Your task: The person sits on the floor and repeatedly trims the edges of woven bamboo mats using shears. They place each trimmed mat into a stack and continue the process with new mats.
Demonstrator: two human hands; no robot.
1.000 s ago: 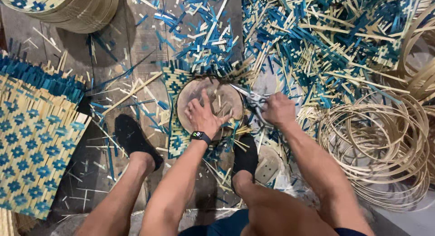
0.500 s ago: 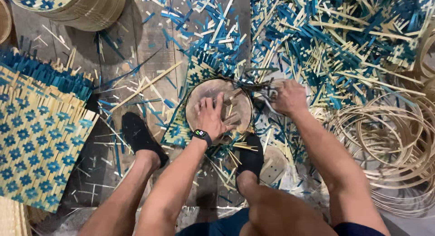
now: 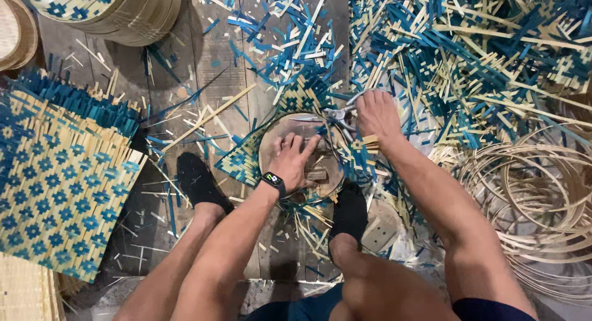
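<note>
your left hand lies flat on the round wooden disc, pinning the woven blue-and-natural mat beneath it. your right hand grips metal shears at the disc's upper right rim, blades pointing left along it.

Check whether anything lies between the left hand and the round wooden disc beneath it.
Nothing visible does: the left hand presses flat on the round wooden disc, directly touching it. The right hand holds metal shears at its rim.
</note>
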